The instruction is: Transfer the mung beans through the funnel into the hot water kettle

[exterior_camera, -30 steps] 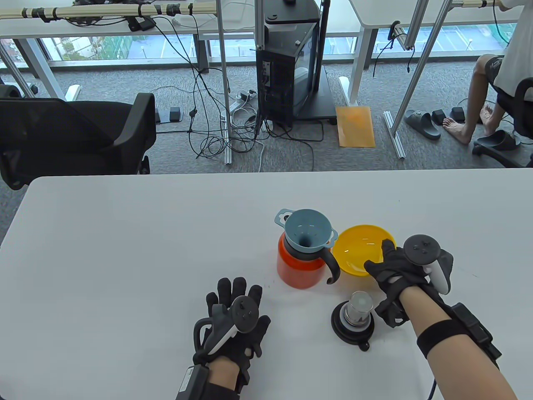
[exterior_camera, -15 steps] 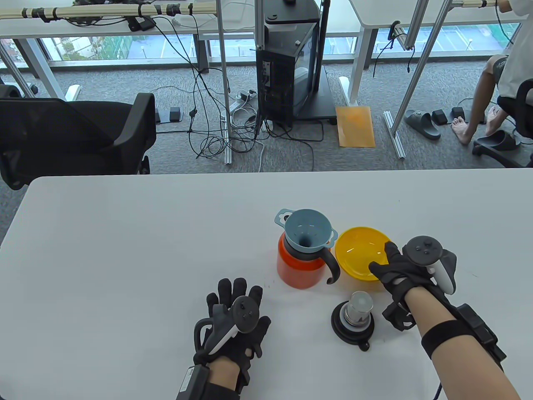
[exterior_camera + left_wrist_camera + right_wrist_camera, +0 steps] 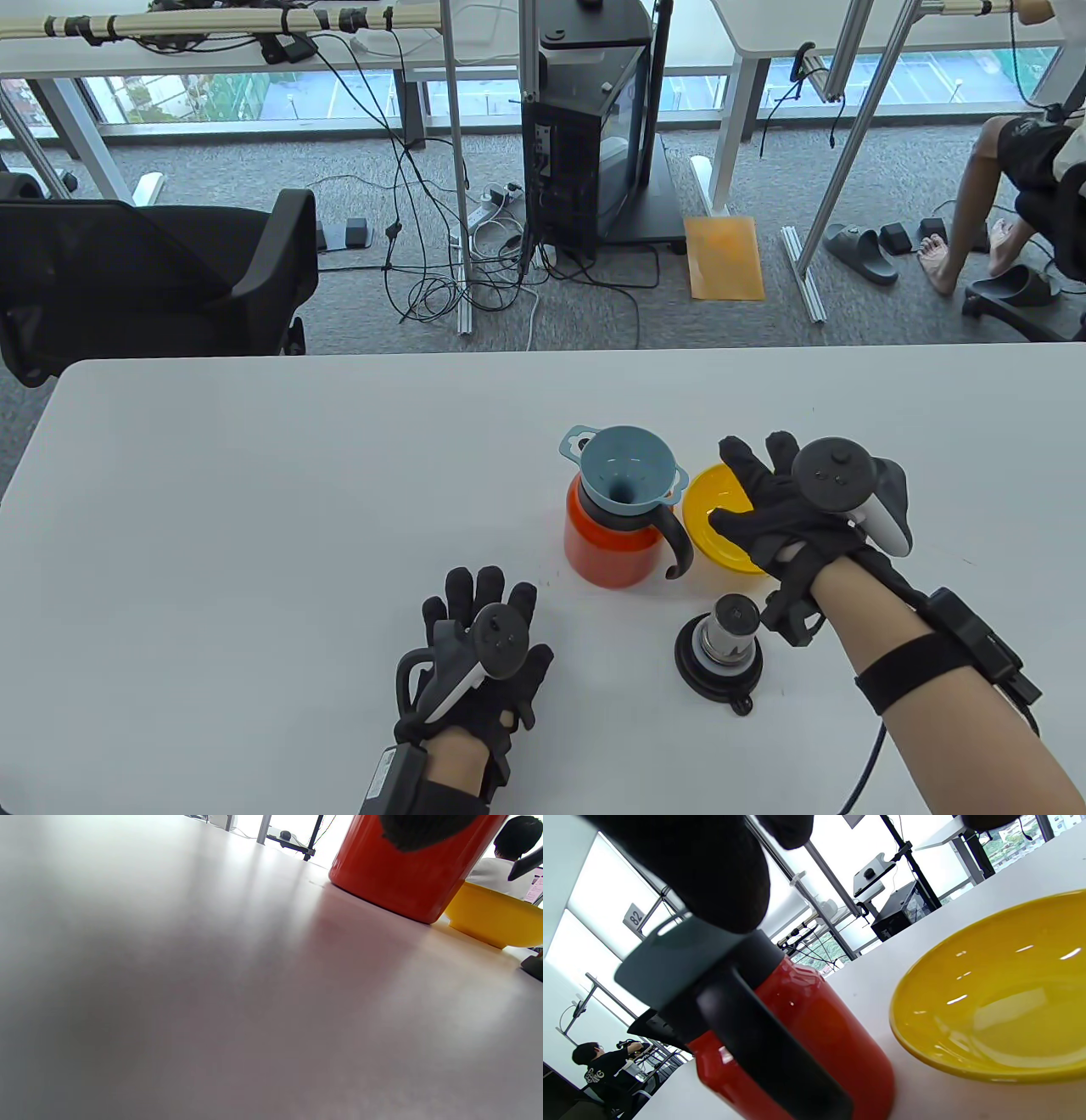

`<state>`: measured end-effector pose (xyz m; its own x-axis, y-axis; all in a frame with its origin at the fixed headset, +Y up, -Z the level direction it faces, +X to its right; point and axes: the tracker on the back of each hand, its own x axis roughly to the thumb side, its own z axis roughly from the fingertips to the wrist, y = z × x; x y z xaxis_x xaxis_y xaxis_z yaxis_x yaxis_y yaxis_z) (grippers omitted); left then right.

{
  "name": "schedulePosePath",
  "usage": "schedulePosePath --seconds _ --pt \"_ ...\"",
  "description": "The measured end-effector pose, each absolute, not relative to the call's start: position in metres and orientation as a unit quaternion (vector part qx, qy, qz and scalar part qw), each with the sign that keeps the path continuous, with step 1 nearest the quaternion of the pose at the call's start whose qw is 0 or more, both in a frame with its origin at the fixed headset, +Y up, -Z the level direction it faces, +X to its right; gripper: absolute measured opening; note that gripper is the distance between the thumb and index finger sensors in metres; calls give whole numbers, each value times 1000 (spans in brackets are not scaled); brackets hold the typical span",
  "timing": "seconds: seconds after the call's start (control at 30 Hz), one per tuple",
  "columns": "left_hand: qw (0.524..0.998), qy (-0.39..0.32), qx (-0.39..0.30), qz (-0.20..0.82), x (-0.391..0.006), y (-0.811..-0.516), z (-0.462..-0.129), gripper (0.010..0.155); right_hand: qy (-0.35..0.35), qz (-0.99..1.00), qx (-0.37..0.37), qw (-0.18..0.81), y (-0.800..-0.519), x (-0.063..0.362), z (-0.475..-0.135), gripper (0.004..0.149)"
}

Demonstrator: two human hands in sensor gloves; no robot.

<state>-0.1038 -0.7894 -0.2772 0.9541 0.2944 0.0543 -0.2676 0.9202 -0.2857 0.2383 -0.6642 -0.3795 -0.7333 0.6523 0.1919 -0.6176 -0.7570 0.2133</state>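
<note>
A red kettle [image 3: 607, 548] with a black handle stands mid-table, with a blue funnel [image 3: 624, 475] seated in its mouth. A yellow bowl [image 3: 717, 531] sits just right of it and looks empty in the right wrist view [image 3: 1001, 1001]; no beans show. My right hand [image 3: 747, 484] hovers over the bowl with its fingers spread, holding nothing. My left hand [image 3: 501, 620] lies flat on the table, front left of the kettle, holding nothing. The left wrist view shows the kettle's base [image 3: 403, 870] and the bowl [image 3: 496, 916].
The kettle's black lid [image 3: 721, 654] with a metal knob lies on the table in front of the bowl, under my right wrist. The white table [image 3: 254, 509] stretches far to the left and behind. The kettle's handle [image 3: 768, 1052] faces the bowl.
My right hand let go of the bowl's near rim and rose up and left over the bowl, fingers spread. The left hand has not moved.
</note>
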Motion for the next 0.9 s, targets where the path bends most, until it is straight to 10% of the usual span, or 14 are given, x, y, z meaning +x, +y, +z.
schedulePosePath --seconds 0.9 --pt "976 -54 -142 154 -104 -790 -277 77 25 934 211 286 -655 156 -380 43"
